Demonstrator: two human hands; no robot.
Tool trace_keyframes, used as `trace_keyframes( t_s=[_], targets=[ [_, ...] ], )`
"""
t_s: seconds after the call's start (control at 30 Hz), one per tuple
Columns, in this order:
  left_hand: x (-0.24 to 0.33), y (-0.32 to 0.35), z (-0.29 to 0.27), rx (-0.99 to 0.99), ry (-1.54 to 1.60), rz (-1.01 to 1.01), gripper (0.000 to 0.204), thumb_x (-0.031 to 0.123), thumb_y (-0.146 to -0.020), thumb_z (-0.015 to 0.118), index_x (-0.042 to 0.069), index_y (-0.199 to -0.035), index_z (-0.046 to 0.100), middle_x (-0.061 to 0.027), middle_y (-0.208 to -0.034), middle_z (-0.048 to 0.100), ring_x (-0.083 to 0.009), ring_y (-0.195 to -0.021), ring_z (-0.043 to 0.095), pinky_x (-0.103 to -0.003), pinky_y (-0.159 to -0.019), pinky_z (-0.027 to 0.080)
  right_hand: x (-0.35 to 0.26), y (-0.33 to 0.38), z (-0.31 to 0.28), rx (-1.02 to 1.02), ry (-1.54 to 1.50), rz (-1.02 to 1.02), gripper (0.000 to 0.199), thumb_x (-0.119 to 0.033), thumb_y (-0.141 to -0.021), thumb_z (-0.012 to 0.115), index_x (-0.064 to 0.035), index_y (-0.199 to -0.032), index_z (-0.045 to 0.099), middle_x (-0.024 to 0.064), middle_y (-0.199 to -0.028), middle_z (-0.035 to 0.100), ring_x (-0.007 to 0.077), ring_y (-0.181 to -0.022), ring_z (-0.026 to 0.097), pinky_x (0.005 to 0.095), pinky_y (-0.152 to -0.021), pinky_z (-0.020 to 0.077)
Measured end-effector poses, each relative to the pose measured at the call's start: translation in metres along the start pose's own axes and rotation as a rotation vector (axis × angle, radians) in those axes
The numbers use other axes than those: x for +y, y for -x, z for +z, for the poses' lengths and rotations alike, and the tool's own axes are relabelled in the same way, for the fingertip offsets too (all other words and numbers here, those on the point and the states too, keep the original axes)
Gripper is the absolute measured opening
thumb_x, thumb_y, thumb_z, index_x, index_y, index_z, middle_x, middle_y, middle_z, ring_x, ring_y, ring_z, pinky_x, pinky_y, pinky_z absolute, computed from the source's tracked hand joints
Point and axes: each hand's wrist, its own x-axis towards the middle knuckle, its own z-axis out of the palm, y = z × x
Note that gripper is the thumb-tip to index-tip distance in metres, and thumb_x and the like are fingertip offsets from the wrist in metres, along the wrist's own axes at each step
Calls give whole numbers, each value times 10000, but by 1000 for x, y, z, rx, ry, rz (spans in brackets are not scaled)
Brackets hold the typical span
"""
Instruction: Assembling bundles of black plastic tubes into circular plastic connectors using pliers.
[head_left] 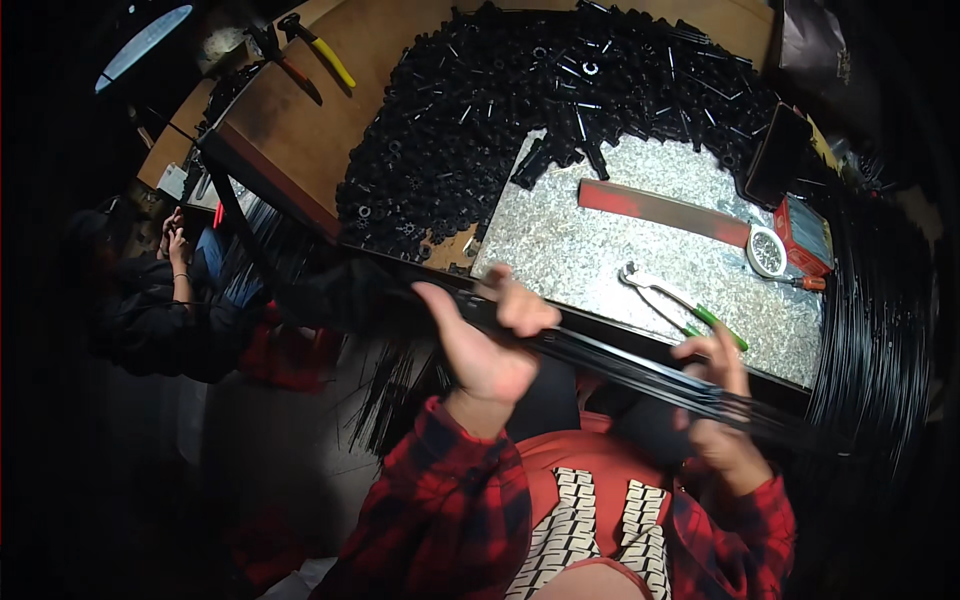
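We see the left hand [487, 340] and right hand [718, 400] both curled closed around a bundle of thin black metal rods [610, 365], well apart along it.

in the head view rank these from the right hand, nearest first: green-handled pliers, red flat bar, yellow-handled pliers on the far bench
Measured from the right hand, which grips the bundle of black rods:
1. Green-handled pliers, just above that hand on the speckled metal sheet.
2. Red flat bar, farther back on the same sheet.
3. Yellow-handled pliers, far upper left on the wooden bench.
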Motion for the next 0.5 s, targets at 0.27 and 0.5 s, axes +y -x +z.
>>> trace_keyframes(
  t_s=[0.27,0.5],
  targets=[
    [-53,42,-41,-429,-708,-1013,1056,822,-763,134,-46,-1241,499,-169,-882,654,-195,-753,647,-270,-666,514,-94,-41,-37,46,201,-217,74,-25,-697,596,20,-738,636,144,-771,607,148,-589,550,268,-569,464],
    [-24,4,34,-376,-1199,-1,536,256,-840,714,2,-1213,425,10,-864,514,-52,-821,507,-210,-774,438,5,-51,15,-366,506,12,198,-130,-757,741,14,-718,611,63,-630,630,166,-541,612,287,-512,481]
  ],
)
